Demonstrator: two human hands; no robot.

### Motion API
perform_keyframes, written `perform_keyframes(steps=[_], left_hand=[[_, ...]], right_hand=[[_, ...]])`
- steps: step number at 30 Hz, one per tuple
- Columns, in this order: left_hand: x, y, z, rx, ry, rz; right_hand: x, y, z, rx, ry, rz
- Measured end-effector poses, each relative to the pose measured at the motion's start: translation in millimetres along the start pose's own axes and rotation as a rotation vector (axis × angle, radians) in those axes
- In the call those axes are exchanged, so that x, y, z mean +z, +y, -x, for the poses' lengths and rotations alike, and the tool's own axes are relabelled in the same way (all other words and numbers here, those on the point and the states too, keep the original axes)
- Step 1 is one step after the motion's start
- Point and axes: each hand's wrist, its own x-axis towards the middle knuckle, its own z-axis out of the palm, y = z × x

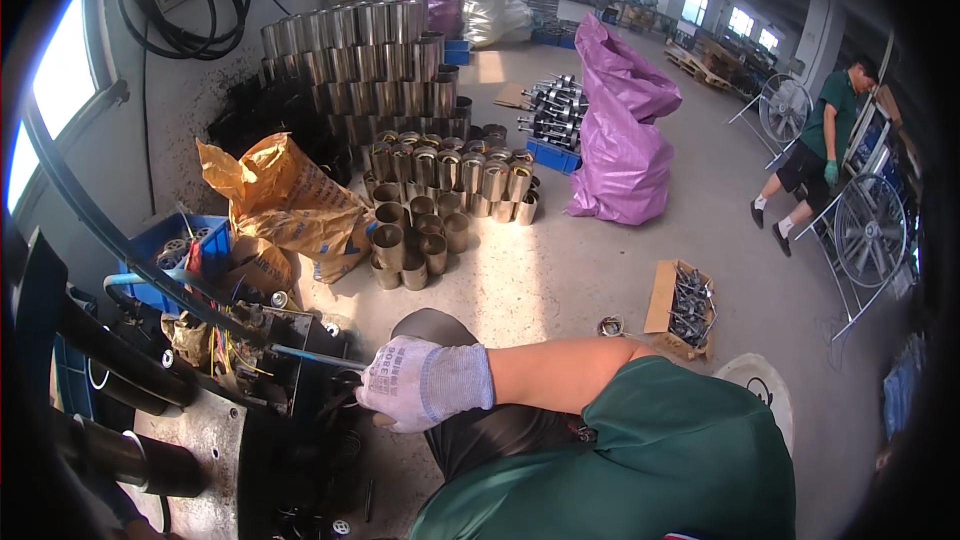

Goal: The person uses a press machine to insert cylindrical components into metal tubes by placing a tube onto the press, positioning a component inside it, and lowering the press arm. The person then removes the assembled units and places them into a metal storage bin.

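Observation:
My right hand (425, 382), in a light grey-white knitted glove, reaches left across my dark-clad leg. Its fingers are curled closed at the end of a thin blue rod (315, 356), which runs to the left over a dark, greasy machine area. What lies under the fingers is hidden. Beside the hand, at the left, stands a metal machine block (190, 445) with thick dark cylindrical bars (165, 462). My left hand cannot be made out; the lower left is dark and crowded with machine parts.
Stacked metal cylinders (350, 60) rise at the back left, near a torn orange-brown sack (280, 190) and a blue crate (210, 250). A purple sack (625, 140) stands mid-floor. An open carton of metal parts (685, 310) sits right. A person (825, 140) walks near large fans (870, 230).

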Motion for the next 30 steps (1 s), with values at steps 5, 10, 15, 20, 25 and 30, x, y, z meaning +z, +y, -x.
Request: perform_keyframes(steps=[5, 10, 15, 20, 25, 30], left_hand=[[41, 68, 32, -0.048, 0.195, -0.051], [100, 158, 50, -0.022, 0.21, -0.205], [78, 169, 60, -0.039, 0.218, -0.292], [91, 186, 74, -0.05, 0.194, -0.371], [83, 191, 63, 0.001, 0.127, -0.503], [90, 211, 58, 0.111, 0.086, -0.55]], right_hand=[[-23, -5, -16, -0.034, 0.034, -0.013], [-36, -11, -12, -0.021, 0.166, 0.033], [-32, -29, -10, -0.028, 0.128, -0.012], [-45, -22, -30, -0.081, 0.226, 0.014], [-86, -12, -134, -0.287, 0.805, 0.193], [-129, 4, -234, -0.259, 0.978, 0.35]])
